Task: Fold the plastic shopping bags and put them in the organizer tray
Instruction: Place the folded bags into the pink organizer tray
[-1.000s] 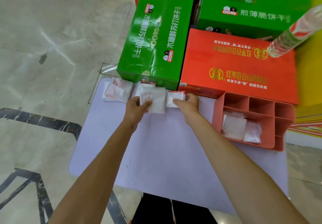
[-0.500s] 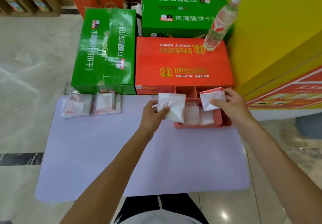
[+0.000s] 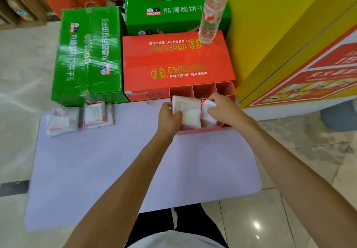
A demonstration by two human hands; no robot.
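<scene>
Left hand (image 3: 169, 119) pinches a folded bag (image 3: 188, 110) over the tray (image 3: 204, 90); right hand (image 3: 225, 108) grips another bag (image 3: 207, 110).

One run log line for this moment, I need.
left hand: holds folded bag | right hand: pushes folded bag into organizer tray
</scene>
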